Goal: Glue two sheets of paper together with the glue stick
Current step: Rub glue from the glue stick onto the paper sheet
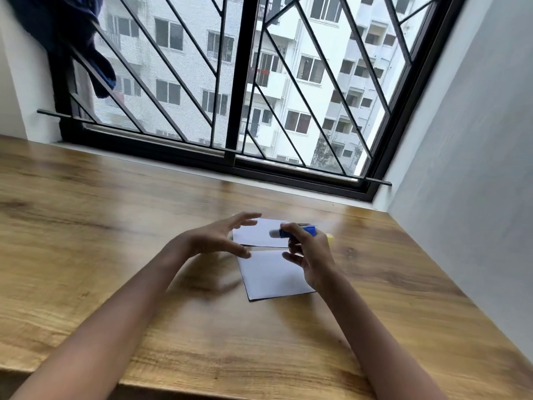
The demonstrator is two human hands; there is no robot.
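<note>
Head view, mid-frame: my right hand (310,256) is gripping the glue stick (298,230) over the far sheet (253,234), near sheet (274,274) lying just below — my left hand (213,240) is hovering spread wide, probably to steady paper.

A wooden table (86,226) stands below a barred window (236,82); blue cloth (72,33) hangs top-left.

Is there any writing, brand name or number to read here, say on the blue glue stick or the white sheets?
No readable text anywhere.
Blue and yellow glue stick, held by the right hand: motion-blurred, no label legible.
Far white paper sheet: blank on the side that shows.
Near white paper sheet: likewise blank.
Brown wooden table: no markings.
</note>
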